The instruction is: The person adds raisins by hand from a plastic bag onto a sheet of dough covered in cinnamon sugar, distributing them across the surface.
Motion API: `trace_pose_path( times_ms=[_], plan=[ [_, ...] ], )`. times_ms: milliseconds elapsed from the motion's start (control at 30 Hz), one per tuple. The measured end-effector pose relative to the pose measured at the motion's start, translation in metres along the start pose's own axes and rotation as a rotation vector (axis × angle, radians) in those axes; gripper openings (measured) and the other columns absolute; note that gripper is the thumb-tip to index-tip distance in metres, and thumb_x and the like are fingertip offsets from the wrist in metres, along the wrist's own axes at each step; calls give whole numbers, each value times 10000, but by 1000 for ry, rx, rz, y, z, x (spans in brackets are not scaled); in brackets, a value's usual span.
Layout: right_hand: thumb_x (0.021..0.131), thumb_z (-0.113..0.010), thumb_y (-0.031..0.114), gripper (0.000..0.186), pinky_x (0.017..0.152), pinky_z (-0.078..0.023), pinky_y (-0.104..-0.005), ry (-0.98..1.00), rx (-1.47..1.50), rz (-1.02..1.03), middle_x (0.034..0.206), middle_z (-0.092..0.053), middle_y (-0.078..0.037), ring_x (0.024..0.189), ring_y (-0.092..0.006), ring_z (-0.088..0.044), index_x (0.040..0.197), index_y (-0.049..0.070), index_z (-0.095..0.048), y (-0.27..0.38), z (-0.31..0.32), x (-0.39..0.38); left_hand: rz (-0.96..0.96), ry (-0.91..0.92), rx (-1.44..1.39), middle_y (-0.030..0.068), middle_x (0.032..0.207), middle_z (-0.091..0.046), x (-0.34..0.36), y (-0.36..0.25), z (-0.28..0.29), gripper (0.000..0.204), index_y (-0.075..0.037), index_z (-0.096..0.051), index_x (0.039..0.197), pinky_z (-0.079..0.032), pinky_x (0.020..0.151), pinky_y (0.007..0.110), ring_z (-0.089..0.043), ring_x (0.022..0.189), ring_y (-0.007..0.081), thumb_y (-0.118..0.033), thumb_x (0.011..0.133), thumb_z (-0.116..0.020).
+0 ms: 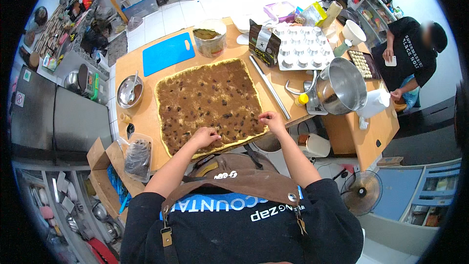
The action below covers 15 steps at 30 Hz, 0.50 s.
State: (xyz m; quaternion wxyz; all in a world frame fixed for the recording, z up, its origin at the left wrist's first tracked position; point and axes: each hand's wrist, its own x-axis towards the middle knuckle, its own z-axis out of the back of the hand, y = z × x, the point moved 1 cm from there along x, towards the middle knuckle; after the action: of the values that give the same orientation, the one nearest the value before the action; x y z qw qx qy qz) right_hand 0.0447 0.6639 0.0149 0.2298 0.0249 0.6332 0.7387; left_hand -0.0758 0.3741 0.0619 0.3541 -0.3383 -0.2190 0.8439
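Observation:
A large rectangle of pale yellow dough [205, 98] lies on the wooden table, covered in brown spread dotted with small dark pieces. My left hand [207, 137] is over its lower part, fingers curled together; whether they hold a small piece is hidden. At the dough's right edge is my right hand [268, 120], thumb and fingers drawn together, their contents too small to name. A metal rolling bar [271, 88] lies to the right. A steel bowl with a spoon [128, 93] sits to the left, and a plastic tub of dark pieces [137, 159] is at the near left corner.
Beyond are a blue board [163, 54], white bucket [210, 41], muffin tray [305, 41] and steel mixing bowl [342, 85]. At right a co-worker [405, 66] stands by a tray of small balls [361, 63]. A fan [361, 190] stands below.

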Motion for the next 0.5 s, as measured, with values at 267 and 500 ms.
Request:
trace_pose_path(
  times_ms=[267,500],
  plan=[
    [857,-518,24,179,721,-495,-255,183,-119,-177,956,-631,-67,882,-124,-604,1018,12,-597,40,-23,10,231,78,-552,55,722,-614,10,16,-2,252,-58,-634,937,-458,602,279,-562,660,120,-280,854,-547],
    [846,-530,45,191,786,-473,-297,58,32,-260,981,-632,-131,895,-202,-603,1018,15,-608,36,-24,12,266,118,-1058,26,793,-568,26,6,-5,239,-25,-553,1071,-425,499,224,-499,617,81,-120,894,-423]
  ],
)
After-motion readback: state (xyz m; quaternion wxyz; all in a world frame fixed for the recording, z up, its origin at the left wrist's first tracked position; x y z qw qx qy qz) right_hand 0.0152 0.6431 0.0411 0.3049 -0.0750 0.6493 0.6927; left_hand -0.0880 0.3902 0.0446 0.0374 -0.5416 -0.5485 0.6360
